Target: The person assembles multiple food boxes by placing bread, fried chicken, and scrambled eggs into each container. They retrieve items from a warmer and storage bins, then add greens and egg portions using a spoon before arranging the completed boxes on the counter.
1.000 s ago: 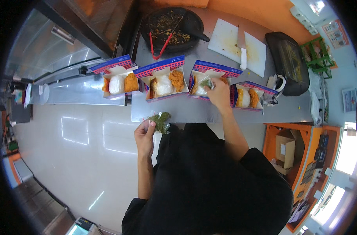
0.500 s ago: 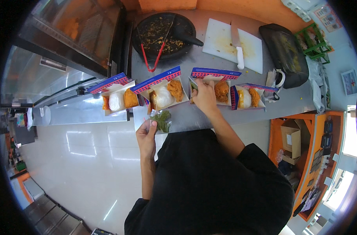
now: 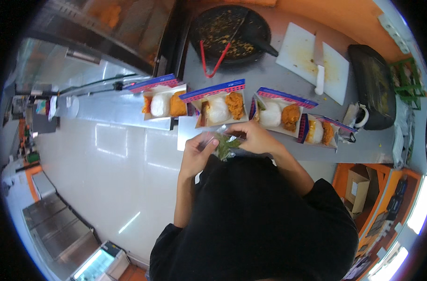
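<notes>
Close to my body, my left hand (image 3: 198, 152) pinches a clear plastic bag (image 3: 226, 146) with green leaves inside. My right hand (image 3: 258, 137) is at the other side of the bag's top, its curled fingers gripping the plastic; their tips are partly hidden. Just beyond my hands stands an open meal box (image 3: 221, 111) with wrapped white rice and fried chicken. To its right, another open box (image 3: 275, 111) holds rice, fried chicken and a bit of green at its left end. Similar filled boxes stand at the row's left end (image 3: 163, 104) and right end (image 3: 318, 131).
Behind the boxes sit a black mortar (image 3: 232, 35) with a pestle, red-handled tongs (image 3: 213, 65), and a white cutting board (image 3: 293, 51) carrying a knife (image 3: 319, 70). A black lidded tray (image 3: 373, 89) is at the right. A glass display cabinet (image 3: 101, 28) borders the left.
My right hand has left the box right of centre and come to the bag in my left hand. Green now shows in that box. The view has shifted, too.
</notes>
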A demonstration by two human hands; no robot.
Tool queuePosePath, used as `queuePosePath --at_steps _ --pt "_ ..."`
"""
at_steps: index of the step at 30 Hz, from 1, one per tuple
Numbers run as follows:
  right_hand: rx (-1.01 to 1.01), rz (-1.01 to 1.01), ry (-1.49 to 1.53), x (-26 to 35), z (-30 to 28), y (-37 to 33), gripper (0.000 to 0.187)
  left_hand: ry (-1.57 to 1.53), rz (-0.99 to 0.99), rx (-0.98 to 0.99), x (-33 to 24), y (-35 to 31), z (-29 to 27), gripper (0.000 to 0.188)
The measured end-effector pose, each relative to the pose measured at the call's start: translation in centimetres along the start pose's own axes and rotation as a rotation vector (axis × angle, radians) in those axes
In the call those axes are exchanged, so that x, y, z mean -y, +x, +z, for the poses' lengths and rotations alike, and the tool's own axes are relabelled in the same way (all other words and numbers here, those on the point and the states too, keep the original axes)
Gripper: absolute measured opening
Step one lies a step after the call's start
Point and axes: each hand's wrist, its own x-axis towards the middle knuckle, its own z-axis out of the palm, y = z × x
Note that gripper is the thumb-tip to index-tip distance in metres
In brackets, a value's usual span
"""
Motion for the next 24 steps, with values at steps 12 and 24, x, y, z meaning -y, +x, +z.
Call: queuePosePath --at_steps 12,24 --pt "-0.64 0.231 -0.424 -2.5 3.9 7.3 0.035 -0.235 0.033 -0.378 2.6 1.6 -13.0 0.021" --pt "-0.797 0.224 -0.695 -2.3 8.8 10.3 0.019 -0.21 -0.002 -0.27 4.4 2.2 -20.7 0.024"
